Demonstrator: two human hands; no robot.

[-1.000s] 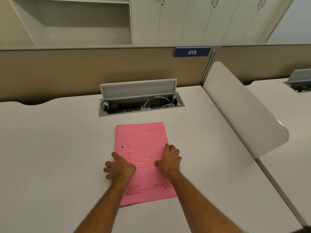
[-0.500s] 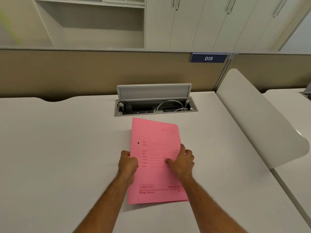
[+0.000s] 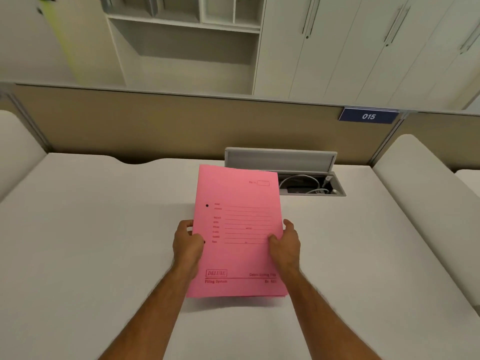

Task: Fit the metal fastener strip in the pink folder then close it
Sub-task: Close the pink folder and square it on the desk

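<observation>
Folder held over the tabletop, centre of frame

My left hand (image 3: 187, 244) grips the folder (image 3: 237, 229) at its left edge, my right hand (image 3: 284, 245) at its right; the cable tray (image 3: 311, 187) lies behind it, upper right, and the tabletop (image 3: 104, 229) spreads below.

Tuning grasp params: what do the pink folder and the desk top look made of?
Pink folder: thin card, matte, printed lines; held up by its side edges in left hand and right hand, staying nearly flat. Desk: smooth off-white surface, probably laminate; faint sheen, no grain visible.
</observation>
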